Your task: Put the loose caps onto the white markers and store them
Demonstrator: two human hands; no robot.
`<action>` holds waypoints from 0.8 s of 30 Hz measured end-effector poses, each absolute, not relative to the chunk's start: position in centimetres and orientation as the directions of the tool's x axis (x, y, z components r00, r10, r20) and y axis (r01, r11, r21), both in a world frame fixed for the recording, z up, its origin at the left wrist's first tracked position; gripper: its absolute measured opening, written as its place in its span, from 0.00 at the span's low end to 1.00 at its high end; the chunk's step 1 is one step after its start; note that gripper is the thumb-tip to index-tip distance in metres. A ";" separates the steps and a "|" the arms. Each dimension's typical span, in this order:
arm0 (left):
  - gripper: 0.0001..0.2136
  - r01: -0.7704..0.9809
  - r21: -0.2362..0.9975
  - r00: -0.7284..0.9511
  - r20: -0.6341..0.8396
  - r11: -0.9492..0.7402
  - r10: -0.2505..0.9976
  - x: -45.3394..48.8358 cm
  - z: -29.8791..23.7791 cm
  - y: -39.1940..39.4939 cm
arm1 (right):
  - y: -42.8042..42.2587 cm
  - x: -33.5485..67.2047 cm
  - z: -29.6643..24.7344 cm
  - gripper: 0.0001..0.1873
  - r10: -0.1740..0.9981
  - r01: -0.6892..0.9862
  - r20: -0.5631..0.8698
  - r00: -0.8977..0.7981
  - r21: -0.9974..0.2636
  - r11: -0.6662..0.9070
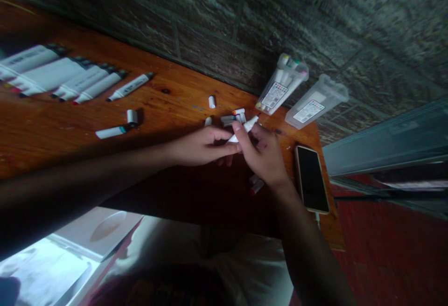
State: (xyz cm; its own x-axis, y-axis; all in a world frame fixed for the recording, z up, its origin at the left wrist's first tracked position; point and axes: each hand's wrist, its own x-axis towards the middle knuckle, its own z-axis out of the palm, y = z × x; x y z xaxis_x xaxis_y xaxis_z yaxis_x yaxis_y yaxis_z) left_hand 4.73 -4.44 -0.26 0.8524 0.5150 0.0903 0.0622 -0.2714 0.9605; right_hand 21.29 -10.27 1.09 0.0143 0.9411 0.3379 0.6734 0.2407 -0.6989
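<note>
A white marker (249,125) is held between both hands over the wooden table, its bare narrow tip pointing up and to the right. My left hand (203,145) pinches the lower end. Closed round its middle is my right hand (263,153), thumb on top. Just behind the hands lie several loose caps and marker pieces (228,120), one with an orange band (239,111). A white cap (212,101) stands farther back. Partly under my right wrist are marker pieces with a red end (257,186).
Several capped markers (52,75) lie in a row at the left. Nearer are a teal-banded marker part (111,132) and a cap (132,117). Against the stone wall stand a clear case with markers (282,84) and another clear case (317,101). A phone (312,179) lies by the right edge.
</note>
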 end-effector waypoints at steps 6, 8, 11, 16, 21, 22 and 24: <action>0.11 0.086 0.924 0.895 0.093 -0.373 0.437 4.5 -0.8 -4.1 | -10.6 21.1 1.5 0.20 0.956 0.700 0.284 -0.067 -0.669 0.248; 0.11 0.096 0.915 0.900 0.089 -0.393 0.426 4.5 -0.8 -4.1 | -10.7 21.2 1.5 0.20 0.958 0.703 0.276 -0.076 -0.667 0.248; 0.11 0.104 0.905 0.905 0.087 -0.413 0.417 4.5 -0.7 -4.2 | -10.7 21.3 1.5 0.19 0.960 0.701 0.264 -0.088 -0.668 0.248; 0.11 0.108 0.898 0.907 0.088 -0.428 0.413 4.5 -0.5 -4.2 | -10.6 21.3 1.6 0.18 0.955 0.702 0.278 -0.108 -0.658 0.271; 0.10 0.122 0.874 0.907 0.094 -0.470 0.410 4.4 -0.5 -4.5 | -10.8 21.1 1.7 0.18 0.958 0.721 0.268 -0.106 -0.643 0.260; 0.10 0.127 0.863 0.907 0.099 -0.489 0.409 4.3 -0.4 -4.6 | -10.8 21.1 1.8 0.18 0.957 0.722 0.269 -0.112 -0.639 0.265; 0.09 0.138 0.837 0.906 0.109 -0.529 0.408 4.3 -0.3 -4.7 | -10.8 21.0 1.8 0.17 0.952 0.722 0.277 -0.132 -0.632 0.284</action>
State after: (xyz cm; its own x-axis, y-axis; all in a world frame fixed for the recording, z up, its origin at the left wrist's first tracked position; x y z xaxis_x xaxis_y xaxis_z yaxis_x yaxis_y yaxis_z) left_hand 4.30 -4.73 -0.31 0.9065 0.4079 0.1089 0.1376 -0.5292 0.8373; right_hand 21.04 -10.85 1.82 -0.1322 0.9519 0.2765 0.7215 0.2837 -0.6316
